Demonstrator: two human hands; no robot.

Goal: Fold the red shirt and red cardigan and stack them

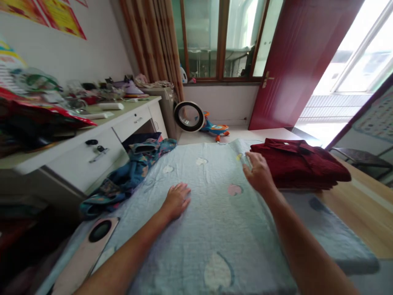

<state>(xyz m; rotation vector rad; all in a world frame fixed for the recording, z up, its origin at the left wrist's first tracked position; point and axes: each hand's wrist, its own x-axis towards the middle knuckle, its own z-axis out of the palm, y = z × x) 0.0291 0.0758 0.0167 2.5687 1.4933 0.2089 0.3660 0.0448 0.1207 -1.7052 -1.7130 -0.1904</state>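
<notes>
A light blue cloth [211,229] with heart and cloud shapes lies spread over the surface before me. My left hand [177,200] rests flat on its middle, fingers stretched out and holding nothing. Farther forward and to the right, my right hand [258,171] is at the cloth's right side, fingers apart, thumb and fingertips near a small yellow mark. Just right of that hand sits a folded dark red garment [302,164], stacked in layers. Whether the right fingertips press on the cloth or hover over it is hard to tell.
Patterned blue clothing [132,174] is crumpled along the cloth's left edge, with a phone [89,250] nearer me. A white desk [89,159] covered in clutter stands left. Beyond are a ring-shaped fan [189,116], a blue-orange ride-on toy [215,129] and a red door [294,61].
</notes>
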